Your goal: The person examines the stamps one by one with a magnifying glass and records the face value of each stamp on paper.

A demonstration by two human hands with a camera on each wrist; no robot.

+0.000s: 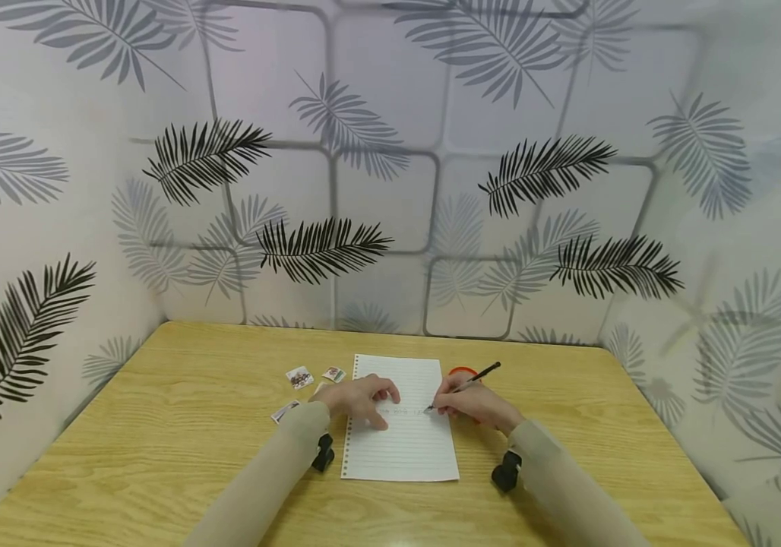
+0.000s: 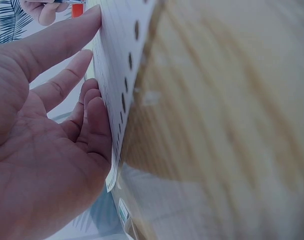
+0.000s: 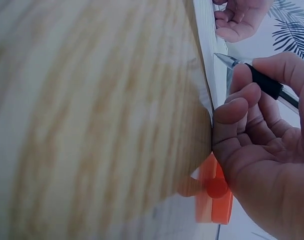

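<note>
A sheet of lined, hole-punched paper [image 1: 400, 456] lies on the table, with a faint line of handwriting across its middle. My right hand [image 1: 475, 404] pinches a pen [image 1: 479, 374] with a black grip and clear barrel; its tip meets the paper at the right end of the writing. In the right wrist view the pen [image 3: 266, 81] sits between thumb and fingers, the other fingers curled beneath. My left hand [image 1: 363, 397] rests on the left part of the sheet, thumb and fingers apart and loosely bent, holding nothing. The left wrist view shows that hand [image 2: 56, 135] beside the punched edge.
Small picture cards [image 1: 299, 377] lie left of the sheet, some partly behind the left hand. An orange-red object [image 1: 461, 371] is just beyond the right hand, its kind unclear. The wooden table [image 1: 213, 395] meets leaf-patterned walls at its back and sides.
</note>
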